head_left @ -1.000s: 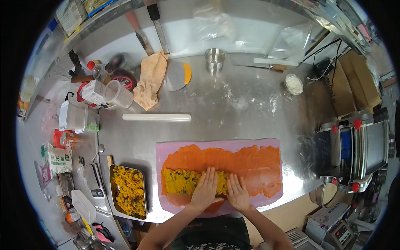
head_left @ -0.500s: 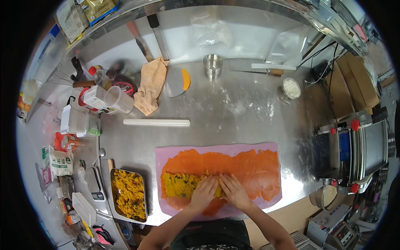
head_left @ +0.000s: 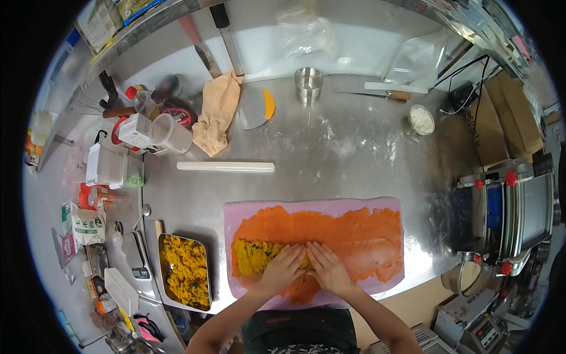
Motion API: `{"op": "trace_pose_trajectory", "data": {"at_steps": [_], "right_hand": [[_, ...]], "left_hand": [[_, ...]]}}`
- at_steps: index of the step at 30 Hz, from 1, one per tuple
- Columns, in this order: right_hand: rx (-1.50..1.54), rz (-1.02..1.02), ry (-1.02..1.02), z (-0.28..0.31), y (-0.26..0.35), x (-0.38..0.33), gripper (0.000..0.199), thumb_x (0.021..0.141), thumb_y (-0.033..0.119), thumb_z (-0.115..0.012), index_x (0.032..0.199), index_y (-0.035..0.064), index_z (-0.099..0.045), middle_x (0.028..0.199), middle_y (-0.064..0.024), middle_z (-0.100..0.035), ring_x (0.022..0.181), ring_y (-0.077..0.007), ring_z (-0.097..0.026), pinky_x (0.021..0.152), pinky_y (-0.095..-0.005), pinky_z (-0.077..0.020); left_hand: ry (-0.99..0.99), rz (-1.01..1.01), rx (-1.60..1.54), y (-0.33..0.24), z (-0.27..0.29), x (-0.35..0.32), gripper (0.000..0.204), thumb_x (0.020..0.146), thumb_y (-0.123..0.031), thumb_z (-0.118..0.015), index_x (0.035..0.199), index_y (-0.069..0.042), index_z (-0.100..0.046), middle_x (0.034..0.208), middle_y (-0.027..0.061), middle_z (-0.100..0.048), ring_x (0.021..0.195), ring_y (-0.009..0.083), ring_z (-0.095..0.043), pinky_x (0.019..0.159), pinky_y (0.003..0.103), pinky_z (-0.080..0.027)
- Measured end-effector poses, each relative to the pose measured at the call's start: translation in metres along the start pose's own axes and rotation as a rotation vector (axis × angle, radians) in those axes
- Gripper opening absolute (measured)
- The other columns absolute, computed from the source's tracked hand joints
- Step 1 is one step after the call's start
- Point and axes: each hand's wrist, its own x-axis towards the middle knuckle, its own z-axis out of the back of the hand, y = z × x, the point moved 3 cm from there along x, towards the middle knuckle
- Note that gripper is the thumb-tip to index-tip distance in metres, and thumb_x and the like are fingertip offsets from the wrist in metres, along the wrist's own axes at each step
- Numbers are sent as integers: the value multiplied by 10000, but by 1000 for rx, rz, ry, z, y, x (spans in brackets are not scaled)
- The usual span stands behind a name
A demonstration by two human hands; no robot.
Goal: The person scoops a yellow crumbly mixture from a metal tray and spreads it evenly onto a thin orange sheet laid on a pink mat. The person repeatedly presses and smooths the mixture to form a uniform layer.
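Note:
A pink-purple dough sheet (head_left: 236,213) lies on the steel table in front of me, topped by a thinner orange layer (head_left: 365,248). Yellow crumbly filling with dark bits (head_left: 252,258) forms a band along the near left part of the orange layer. My left hand (head_left: 285,268) lies over the band's right part, fingers stretched out and side by side. Against the band's right end is my right hand (head_left: 328,269), its fingers also extended, tips close to the left ones. Both are open and cupped round the filling, which is partly hidden under them.
A metal tray (head_left: 207,259) of the same yellow filling stands to the left, beside a scale (head_left: 137,259). A white rolling pin (head_left: 226,167) lies beyond the dough. Farther back are a scraper (head_left: 257,108), a metal cup (head_left: 308,84), a knife (head_left: 368,88) and a bowl of white powder (head_left: 421,120).
The view has shifted slightly. Both hands stay on the filling's right end, with the left hand a little farther over it and the fingertips still close together.

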Motion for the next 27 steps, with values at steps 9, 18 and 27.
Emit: {"op": "trace_pose_trajectory", "data": {"at_steps": [9, 18, 27], "right_hand": [[-186, -6, 40, -19, 26, -29, 604, 938, 265, -584, 1405, -97, -460, 1522, -254, -412, 1456, -366, -360, 1200, -503, -257], [-211, 33, 43, -24, 23, -29, 634, 942, 281, -600, 1402, -125, -441, 1521, -298, -385, 1455, -420, -337, 1199, -510, -260], [-169, -6, -36, -40, 47, 11, 759, 858, 266, -682, 1395, -177, -380, 1508, -376, -335, 1439, -478, -327, 1187, -528, -284]], "left_hand": [[31, 55, 151, -33, -7, -17, 853, 817, -465, -691, 1427, 72, -433, 1544, 220, -388, 1497, 318, -286, 1223, 466, -229], [106, 3, 211, -25, 1, -26, 982, 783, -535, -717, 1460, 92, -381, 1574, 234, -339, 1499, 346, -277, 1225, 476, -216], [58, 132, 226, -6, 3, -39, 1114, 715, -584, -735, 1464, 134, -331, 1562, 286, -321, 1499, 378, -261, 1226, 484, -209]]}}
